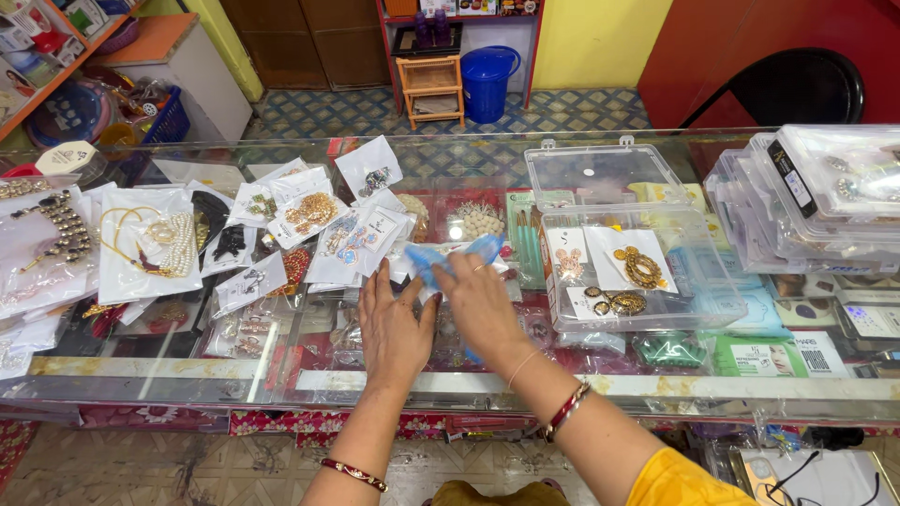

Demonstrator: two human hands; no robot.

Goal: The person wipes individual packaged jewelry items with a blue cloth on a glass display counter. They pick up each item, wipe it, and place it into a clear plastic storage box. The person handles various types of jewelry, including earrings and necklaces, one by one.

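My left hand point(392, 328) lies flat, palm down, on the glass counter point(169, 379), fingers together, beside small clear packets. My right hand point(480, 305) is just right of it and grips a blue cloth point(441, 258) pressed on the glass. Several clear jewellery packets point(352, 234) with earrings lie just beyond both hands. A clear plastic box point(647, 314) with earring cards stands open to the right of my right hand.
Necklace packets point(150, 244) cover the counter's left side. Stacked clear plastic boxes point(816, 201) sit at the far right. Beyond the counter are a blue bin point(486, 82), a small wooden rack point(431, 89) and a black chair point(797, 86).
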